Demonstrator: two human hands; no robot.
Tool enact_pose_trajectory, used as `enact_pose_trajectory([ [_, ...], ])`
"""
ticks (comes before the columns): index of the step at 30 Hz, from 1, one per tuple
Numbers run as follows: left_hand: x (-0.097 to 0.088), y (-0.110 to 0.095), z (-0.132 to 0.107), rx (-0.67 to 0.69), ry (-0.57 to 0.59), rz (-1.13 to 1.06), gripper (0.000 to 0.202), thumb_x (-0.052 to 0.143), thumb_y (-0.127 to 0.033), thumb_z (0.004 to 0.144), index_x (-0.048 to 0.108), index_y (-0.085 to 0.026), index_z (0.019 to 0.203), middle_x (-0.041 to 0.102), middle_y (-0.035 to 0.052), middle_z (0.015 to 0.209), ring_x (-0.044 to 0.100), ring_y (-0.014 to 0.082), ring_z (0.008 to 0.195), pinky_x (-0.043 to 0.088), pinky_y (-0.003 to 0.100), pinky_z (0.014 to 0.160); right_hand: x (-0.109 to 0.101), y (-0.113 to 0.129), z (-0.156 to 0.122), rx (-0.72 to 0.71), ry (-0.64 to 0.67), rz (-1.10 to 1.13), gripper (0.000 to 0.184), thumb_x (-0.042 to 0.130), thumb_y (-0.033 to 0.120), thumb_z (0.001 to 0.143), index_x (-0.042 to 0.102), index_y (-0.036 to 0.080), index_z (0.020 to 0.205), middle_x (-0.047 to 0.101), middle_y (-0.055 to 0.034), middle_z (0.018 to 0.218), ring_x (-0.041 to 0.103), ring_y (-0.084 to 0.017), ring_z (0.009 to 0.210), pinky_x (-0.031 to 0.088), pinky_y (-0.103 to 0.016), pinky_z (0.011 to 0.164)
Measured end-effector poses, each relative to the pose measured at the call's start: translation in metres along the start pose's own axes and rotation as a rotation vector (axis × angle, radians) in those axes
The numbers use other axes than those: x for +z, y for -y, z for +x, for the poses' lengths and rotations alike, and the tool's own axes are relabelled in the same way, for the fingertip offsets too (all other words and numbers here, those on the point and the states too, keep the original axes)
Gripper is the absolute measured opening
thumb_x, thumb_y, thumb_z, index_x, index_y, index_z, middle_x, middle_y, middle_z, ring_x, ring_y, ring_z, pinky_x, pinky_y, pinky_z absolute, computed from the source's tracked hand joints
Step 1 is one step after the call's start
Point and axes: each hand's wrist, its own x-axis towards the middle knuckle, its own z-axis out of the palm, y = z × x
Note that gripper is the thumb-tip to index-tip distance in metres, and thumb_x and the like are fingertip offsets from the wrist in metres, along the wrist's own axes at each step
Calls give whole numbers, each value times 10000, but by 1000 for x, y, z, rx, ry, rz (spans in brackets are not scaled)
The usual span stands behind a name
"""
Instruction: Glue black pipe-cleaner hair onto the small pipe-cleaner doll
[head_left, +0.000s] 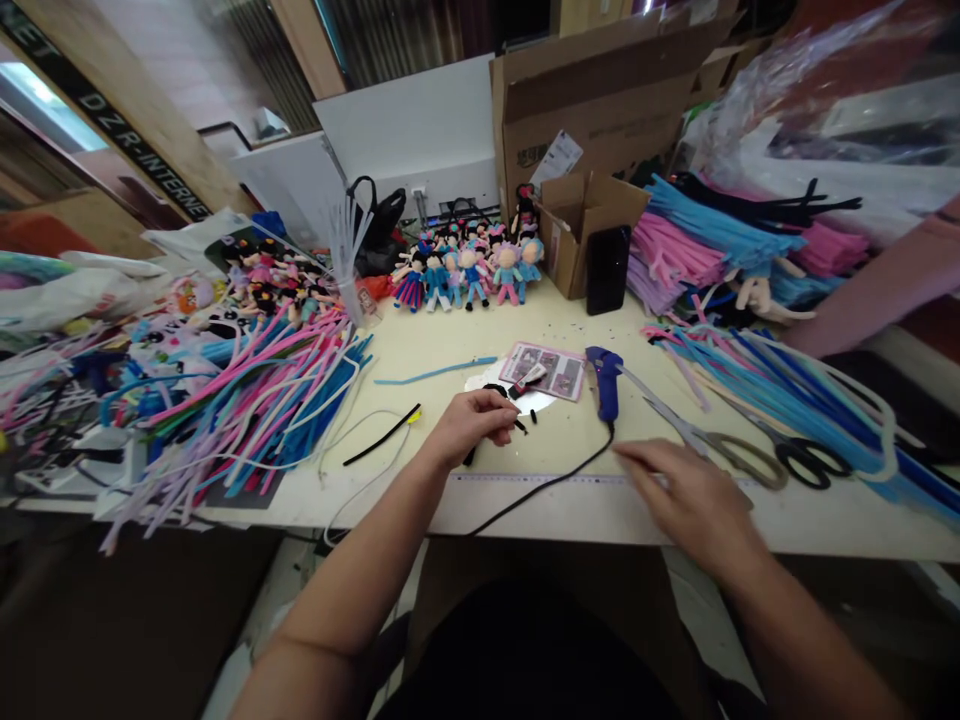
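Observation:
Near the table's middle, my left hand [474, 425] is closed in a pinch on a short black fuzzy pipe cleaner piece [519, 426], mostly hidden by the fingers. My right hand [690, 500], a little smeared by motion, hangs over the front edge with fingers apart and nothing visible in it. Just beyond it lies a blue-purple glue gun [606, 388], its black cord running to the front edge. Scissors with olive handles [742, 458] and black-handled scissors [814, 462] lie to the right. Behind my left hand is a printed pink-edged card [555, 370].
Pipe cleaners in many colours heap at left [255, 400] and right [795, 390]. Several small dolls [472, 275] stand at the back, beside an open cardboard box [566, 245] and a black phone [607, 270]. A blue pipe cleaner [435, 371] and a black strip [382, 435] lie centre-left.

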Motion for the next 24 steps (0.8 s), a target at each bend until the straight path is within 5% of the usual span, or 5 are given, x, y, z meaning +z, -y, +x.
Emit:
enact_pose_trajectory([
  [6, 11, -3, -8, 53, 44, -15, 281, 796, -340, 616, 669, -118, 734, 633, 4, 576, 567, 88, 464, 462, 216, 485, 35, 69, 45, -13, 141, 409, 201, 572, 382, 855, 657, 226, 950, 707, -14, 785, 639, -178, 703, 457, -284, 662],
  [12, -15, -6, -12, 68, -182, -51, 314, 795, -377, 593, 652, -121, 706, 619, -6, 548, 542, 80, 434, 442, 214, 465, 43, 50, 54, -67, 188, 325, 262, 496, 335, 909, 627, 211, 718, 663, -17, 703, 609, -169, 679, 432, -277, 654],
  [17, -31, -8, -13, 83, -291, -109, 353, 806, -403, 563, 643, -126, 709, 603, -17, 538, 501, 68, 413, 407, 211, 442, 47, 34, 58, -110, -19, -41, 259, 444, 195, 891, 700, 183, 928, 651, -137, 1105, 565, -295, 1050, 438, -418, 872],
  [20, -16, -6, -14, 88, -232, -106, 329, 794, -399, 591, 646, -128, 704, 605, -13, 544, 509, 67, 425, 408, 209, 455, 48, 50, 64, -231, -49, 255, 318, 482, 162, 867, 647, 210, 1135, 633, -99, 1212, 560, -257, 1128, 429, -413, 963],
  [24, 9, -2, -13, 111, -160, -87, 335, 783, -426, 602, 646, -134, 692, 595, -15, 540, 517, 73, 452, 437, 219, 496, 48, 80, 72, -158, 49, 636, 161, 577, 315, 864, 654, 217, 966, 718, -31, 861, 662, -183, 783, 506, -305, 720],
])
